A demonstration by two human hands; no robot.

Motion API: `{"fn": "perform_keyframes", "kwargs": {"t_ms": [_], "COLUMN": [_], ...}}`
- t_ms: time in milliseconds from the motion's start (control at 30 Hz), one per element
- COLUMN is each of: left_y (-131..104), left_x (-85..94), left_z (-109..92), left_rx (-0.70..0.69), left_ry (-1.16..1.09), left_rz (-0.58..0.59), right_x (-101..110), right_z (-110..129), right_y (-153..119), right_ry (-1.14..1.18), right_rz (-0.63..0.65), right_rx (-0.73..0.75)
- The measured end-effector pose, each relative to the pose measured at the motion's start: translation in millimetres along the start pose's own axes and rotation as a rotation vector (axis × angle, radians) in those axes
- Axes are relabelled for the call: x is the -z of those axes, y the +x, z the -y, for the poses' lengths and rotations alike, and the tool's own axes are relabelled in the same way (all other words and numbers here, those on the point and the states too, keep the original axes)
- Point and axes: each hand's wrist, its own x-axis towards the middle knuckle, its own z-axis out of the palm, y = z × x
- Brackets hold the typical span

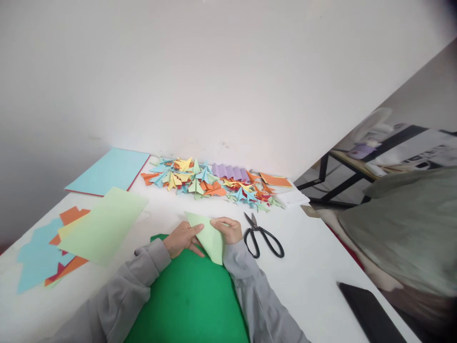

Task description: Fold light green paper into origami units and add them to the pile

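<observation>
A light green sheet of paper (210, 240), folded into a slanted shape, is held up between my two hands over the green cloth (189, 295). My left hand (183, 238) pinches its left edge, thumb on top and the lower fingers spread underneath. On the upper right part my right hand (228, 229) presses with its thumb, the other fingers curled behind the paper. Black-handled scissors (263, 239) lie on the table just right of my right hand, blades pointing away from me and slightly apart.
Folded paper planes (196, 178) in several colours lie along the wall. Left are a light blue stack (109, 171), a pale green sheet (103, 226) and coloured offcuts (41, 255). Orange paper (275, 180) and a black flat device (371, 312) lie right, near a seated person (403, 228).
</observation>
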Motion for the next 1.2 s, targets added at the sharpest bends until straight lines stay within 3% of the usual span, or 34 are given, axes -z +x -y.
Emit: {"fn": "perform_keyframes", "kwargs": {"t_ms": [533,1200], "left_y": [1.9,2.1], "left_x": [3.5,3.3], "left_z": [3.8,4.5], "left_rx": [0.006,0.027], "left_ry": [0.023,-0.006], "left_rz": [0.051,0.072], "right_x": [-2.1,-2.8], "right_z": [2.6,0.6], "right_y": [-2.5,-2.9], "right_ry": [0.052,-0.061], "right_rz": [-0.021,-0.061], "right_rx": [0.008,0.073]}}
